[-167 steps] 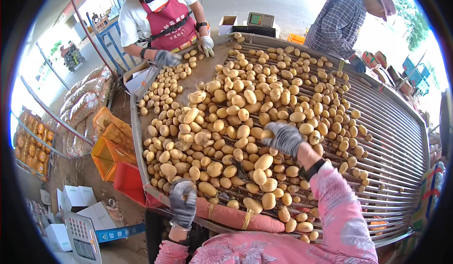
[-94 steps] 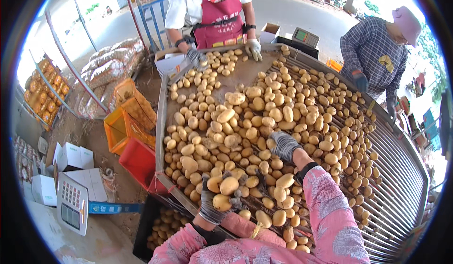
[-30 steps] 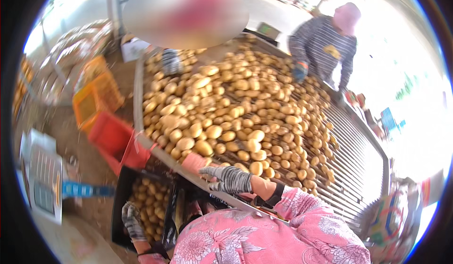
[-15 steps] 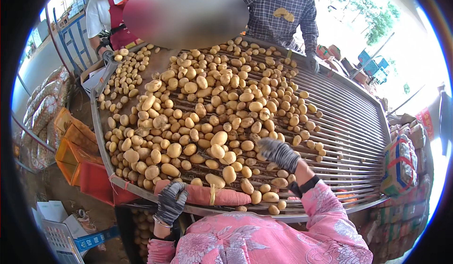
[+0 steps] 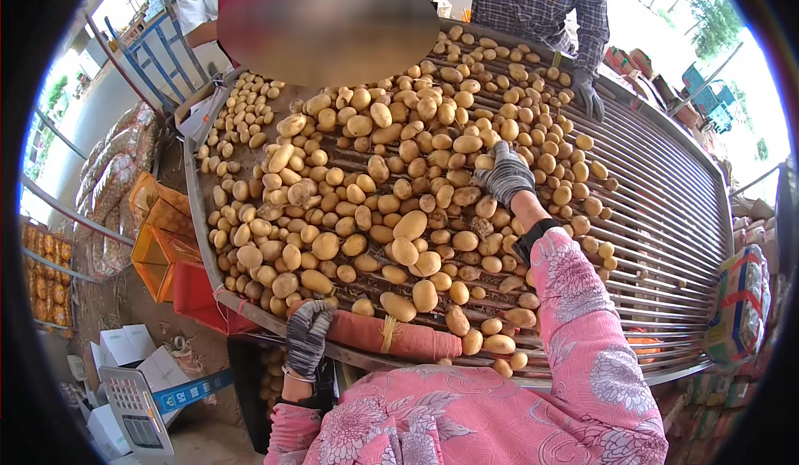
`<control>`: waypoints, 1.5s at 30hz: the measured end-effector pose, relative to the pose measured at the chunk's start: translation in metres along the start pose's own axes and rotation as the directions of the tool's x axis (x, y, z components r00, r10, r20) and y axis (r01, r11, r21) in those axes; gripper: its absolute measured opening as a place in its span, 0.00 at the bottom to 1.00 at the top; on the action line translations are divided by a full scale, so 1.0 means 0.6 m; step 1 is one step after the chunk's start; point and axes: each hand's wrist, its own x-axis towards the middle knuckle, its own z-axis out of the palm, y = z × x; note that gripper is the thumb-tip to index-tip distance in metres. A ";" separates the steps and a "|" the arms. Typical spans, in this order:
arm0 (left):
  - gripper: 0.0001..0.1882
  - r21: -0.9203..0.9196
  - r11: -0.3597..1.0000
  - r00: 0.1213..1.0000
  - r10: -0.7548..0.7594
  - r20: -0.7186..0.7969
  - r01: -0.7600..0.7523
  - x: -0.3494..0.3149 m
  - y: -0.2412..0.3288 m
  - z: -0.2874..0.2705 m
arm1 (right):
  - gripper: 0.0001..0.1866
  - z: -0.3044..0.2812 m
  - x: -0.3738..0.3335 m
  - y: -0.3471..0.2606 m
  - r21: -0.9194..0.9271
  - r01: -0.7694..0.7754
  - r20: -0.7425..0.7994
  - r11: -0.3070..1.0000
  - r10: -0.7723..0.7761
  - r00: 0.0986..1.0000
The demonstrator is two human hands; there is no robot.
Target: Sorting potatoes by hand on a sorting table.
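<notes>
Potatoes point(image 5: 410, 225) of mixed sizes lie heaped over a slatted metal sorting table point(image 5: 666, 215). My right hand point(image 5: 506, 179), in a grey striped glove, reaches far into the heap. Its thumb and fingers close around a potato point(image 5: 484, 162). My left hand point(image 5: 308, 338), gloved alike, rests at the near rim with its fingers curled in, against the end of a red padded roll point(image 5: 416, 337) tied with straw-coloured string. What lies inside those curled fingers is hidden.
Across the table, a co-worker's gloved hand point(image 5: 588, 99) rests by the far rim; another person stands at far left. Orange and red crates point(image 5: 160, 261), filled mesh sacks point(image 5: 121, 174) and a scale point(image 5: 137, 411) are at left. A packed bag point(image 5: 739, 303) hangs at the right edge.
My right hand has moved forward, deeper into the potatoes, its arm now stretched out. My left hand stays by the red roll. The whole view has shifted.
</notes>
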 end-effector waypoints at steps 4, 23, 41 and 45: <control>0.03 -0.248 0.964 0.995 -0.103 0.004 0.101 -0.007 0.038 0.001 | 0.30 -0.015 -0.005 0.006 0.046 -0.004 0.017 0.999 0.003 1.000; 0.27 -0.812 0.053 0.808 -0.154 0.568 0.581 0.064 0.107 0.145 | 0.27 0.011 -0.312 -0.126 0.784 0.417 0.091 0.460 -0.749 0.656; 0.31 -0.977 0.080 0.928 -0.336 0.161 0.198 -0.026 0.060 0.013 | 0.31 0.143 -0.256 -0.280 0.153 0.565 0.419 0.811 -0.571 0.706; 0.30 -0.985 0.061 0.968 -0.204 0.148 0.163 -0.017 0.069 -0.002 | 0.23 0.189 -0.225 -0.228 0.358 0.672 0.174 0.648 -0.754 0.633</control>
